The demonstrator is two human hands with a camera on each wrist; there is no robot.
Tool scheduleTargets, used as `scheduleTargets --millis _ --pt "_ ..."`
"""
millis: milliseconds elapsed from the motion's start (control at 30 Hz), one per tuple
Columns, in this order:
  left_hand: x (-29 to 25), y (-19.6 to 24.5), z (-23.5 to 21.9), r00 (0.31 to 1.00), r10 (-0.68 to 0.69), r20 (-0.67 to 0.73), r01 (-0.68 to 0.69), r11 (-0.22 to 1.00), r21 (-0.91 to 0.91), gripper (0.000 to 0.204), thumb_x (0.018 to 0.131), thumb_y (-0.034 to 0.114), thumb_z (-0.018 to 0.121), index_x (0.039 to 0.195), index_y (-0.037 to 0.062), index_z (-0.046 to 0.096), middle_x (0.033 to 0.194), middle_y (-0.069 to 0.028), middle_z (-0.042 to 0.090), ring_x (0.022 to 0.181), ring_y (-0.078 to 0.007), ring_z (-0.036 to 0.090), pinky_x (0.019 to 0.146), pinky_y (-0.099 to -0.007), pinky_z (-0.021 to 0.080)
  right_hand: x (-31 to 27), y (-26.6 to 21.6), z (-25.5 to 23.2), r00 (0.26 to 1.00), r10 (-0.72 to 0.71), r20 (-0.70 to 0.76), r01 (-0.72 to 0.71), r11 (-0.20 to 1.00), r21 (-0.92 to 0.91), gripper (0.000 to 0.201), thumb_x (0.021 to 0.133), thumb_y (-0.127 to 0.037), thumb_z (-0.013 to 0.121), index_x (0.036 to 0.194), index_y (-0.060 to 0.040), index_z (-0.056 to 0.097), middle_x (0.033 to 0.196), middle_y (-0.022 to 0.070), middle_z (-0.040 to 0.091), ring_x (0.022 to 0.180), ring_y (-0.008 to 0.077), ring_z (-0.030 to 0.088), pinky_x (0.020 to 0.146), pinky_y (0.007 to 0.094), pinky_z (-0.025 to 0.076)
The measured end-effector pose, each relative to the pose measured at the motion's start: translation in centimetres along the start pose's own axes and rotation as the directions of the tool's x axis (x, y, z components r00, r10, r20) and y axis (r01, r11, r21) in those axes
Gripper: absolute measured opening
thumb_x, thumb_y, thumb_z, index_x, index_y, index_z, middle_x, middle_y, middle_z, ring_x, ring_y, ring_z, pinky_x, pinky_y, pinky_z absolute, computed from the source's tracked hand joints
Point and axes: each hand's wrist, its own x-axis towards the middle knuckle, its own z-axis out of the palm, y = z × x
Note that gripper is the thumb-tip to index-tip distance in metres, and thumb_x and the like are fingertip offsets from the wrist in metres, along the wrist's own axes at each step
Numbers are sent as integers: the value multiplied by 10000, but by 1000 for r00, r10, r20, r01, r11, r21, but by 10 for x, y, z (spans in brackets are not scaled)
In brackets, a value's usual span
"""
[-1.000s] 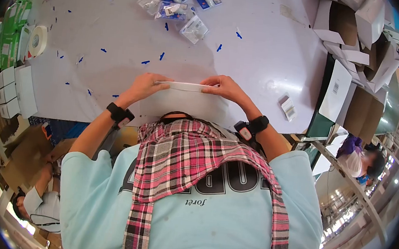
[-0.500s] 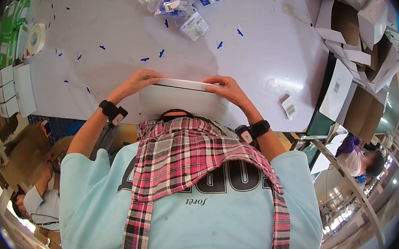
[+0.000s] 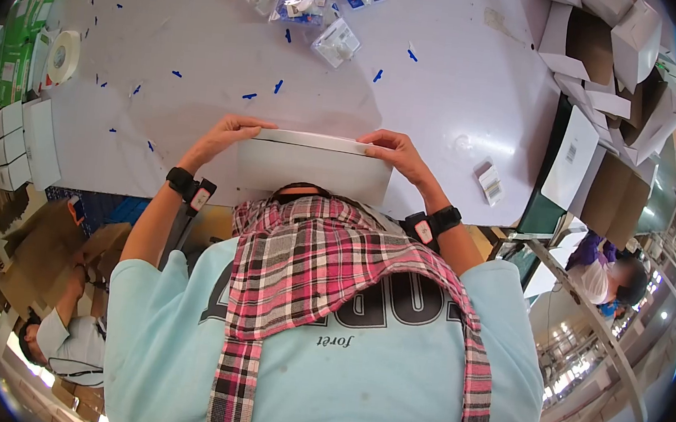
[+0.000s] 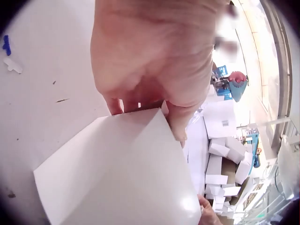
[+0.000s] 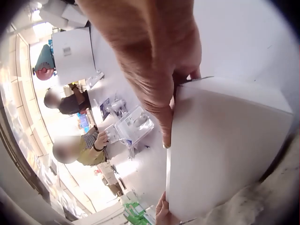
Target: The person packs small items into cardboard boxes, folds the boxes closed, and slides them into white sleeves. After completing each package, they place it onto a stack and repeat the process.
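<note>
A white cardboard box (image 3: 313, 170) stands at the table's front edge against the person's apron, its narrow lid strip on top with a thin dark seam below. My left hand (image 3: 223, 136) pinches the box's top left corner. In the left wrist view its thumb lies along one edge of the box (image 4: 117, 173) and the other fingers reach behind the opposite edge. At the top right corner my right hand (image 3: 402, 155) pinches the lid edge. In the right wrist view its thumb presses along the near edge of the box (image 5: 220, 150), the other fingers partly hidden behind it.
Clear blister packs (image 3: 299, 10) lie at the far middle of the white table (image 3: 464, 85). Small blue plastic pieces (image 3: 278, 86) are scattered about. A small white pack (image 3: 489, 183) lies at right, near open white boxes (image 3: 589, 56). A tape roll (image 3: 63, 57) stands at left.
Both hands have moved apart along the box's top edge towards its corners, the left hand further. The lid strip, narrow and raised before, now lies flat across the top with a dark seam.
</note>
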Motion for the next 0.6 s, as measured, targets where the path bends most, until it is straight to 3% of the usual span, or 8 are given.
scheduleTargets --millis 100,233,300,400,600 --pt "1 -5 -2 999 44 -17 -43 998 48 356 906 261 559 1145 6 627 1046 -86 659 905 -138 614 831 -268 477 2 1 -6 999 -7 50 6 1000 15 249 821 -208 665 1031 -74 671 1032 32 656 980 132 586 898 299 434" --pt "2 -7 -6 1000 24 3 -24 995 96 352 902 261 543 1137 15 635 1103 -100 643 993 -166 589 903 -292 437 3 1 -9 996 2 87 -5 1000 25 227 840 -169 640 1041 -67 668 1069 38 652 999 144 585 922 312 436" --pt "4 -7 -9 996 90 16 -92 972 218 349 899 264 535 1124 22 645 1136 -108 632 1045 -182 570 945 -306 408 -1 3 -6 997 -39 65 36 998 45 248 835 -215 649 1040 -78 680 1021 27 657 958 136 580 900 299 430" --pt "-4 -3 -3 998 65 28 -69 984 165 344 895 274 519 1091 32 666 1174 -113 617 1104 -201 539 988 -323 366 -5 6 -7 999 -41 32 39 998 50 255 837 -226 648 1045 -84 686 997 20 660 947 128 573 893 295 426" --pt "-3 -9 2 993 106 -46 -95 975 199 264 871 208 583 1030 24 686 1142 -125 631 1069 -204 568 943 -328 416 -12 11 -4 997 -55 -49 60 993 101 243 855 -226 633 1043 -85 693 1029 27 663 1021 146 557 931 308 409"
